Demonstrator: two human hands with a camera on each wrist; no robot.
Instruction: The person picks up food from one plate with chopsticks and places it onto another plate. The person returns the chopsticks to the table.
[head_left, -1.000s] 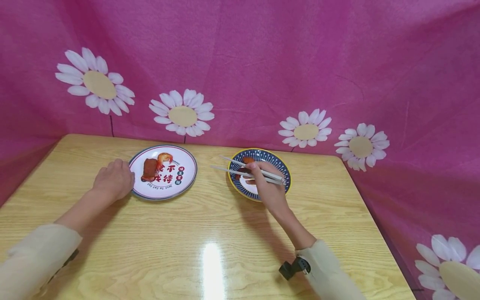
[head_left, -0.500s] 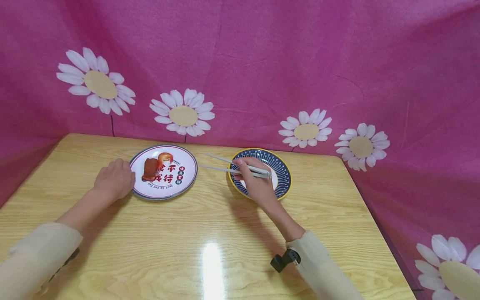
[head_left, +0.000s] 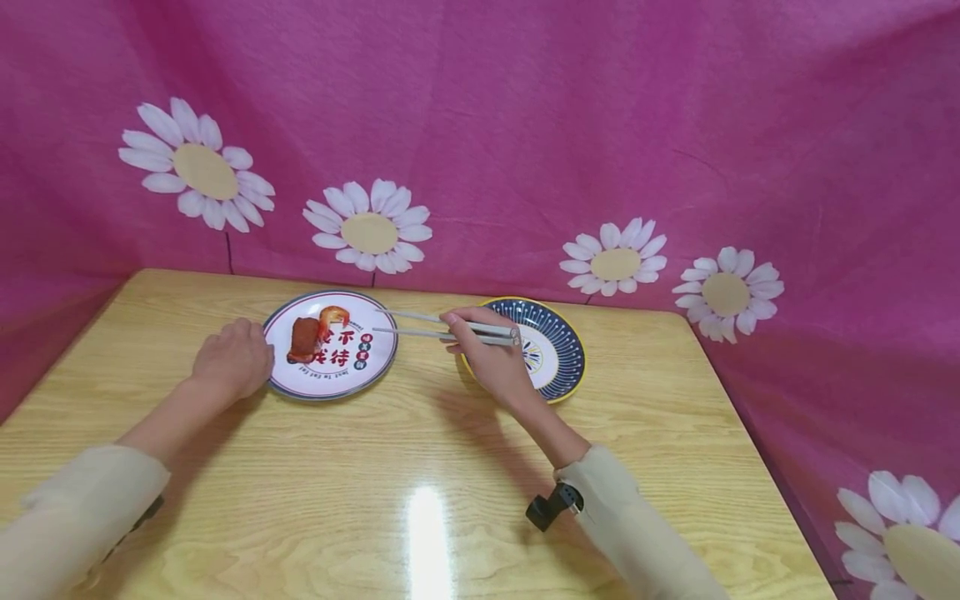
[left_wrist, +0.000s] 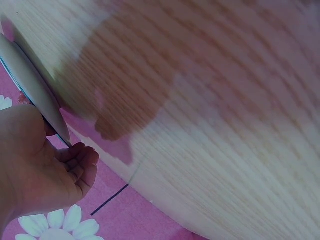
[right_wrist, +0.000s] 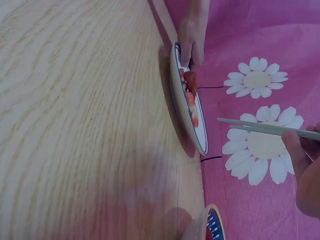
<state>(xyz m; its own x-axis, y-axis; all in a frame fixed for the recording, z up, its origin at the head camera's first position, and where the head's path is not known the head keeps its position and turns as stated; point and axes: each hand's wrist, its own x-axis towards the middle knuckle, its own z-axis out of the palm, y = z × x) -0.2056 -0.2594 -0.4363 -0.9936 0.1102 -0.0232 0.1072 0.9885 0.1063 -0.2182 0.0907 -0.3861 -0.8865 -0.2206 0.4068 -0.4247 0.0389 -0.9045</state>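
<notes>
Our L hand (head_left: 234,361) is at 9 o'clock of the white plate (head_left: 300,305) w/ red lettering, fingers curled in at the rim, apparently pinching it; thumb's mostly hidden, so can't tell how firmly. Our R hand (head_left: 489,350), over the 9 o'clock side of the blue-patterned dish (head_left: 566,354), has its fingers wrapped round a pair of chopsticks (head_left: 486,330); their tips point to 9 o'clock, hang over the plate's rim at approx 2 o'clock, parted, w/ nothing btw them.

On the plate: a shrimp (head_left: 333,317) nr 12 o'clock, and just beside it, toward 9 to 10 o'clock, a reddish-brown meat chunk (head_left: 303,338). The dish sits apart at the plate's 3 o'clock; R wrist view shows a bit of red food (right_wrist: 209,234) in it, mostly cut off.

Risks, as we judge: the shrimp's curved and prob. slick, so an off-centre grip could roll it out. Pieces lie so close that a nudge at one could shove the other. Tips brought in too low could catch the raised rim. If our L fingers tug or press unevenly, the plate could tilt or slide on the smooth wood-grain table (head_left: 315,500). And our R hand, if lowered, could bump the dish.
</notes>
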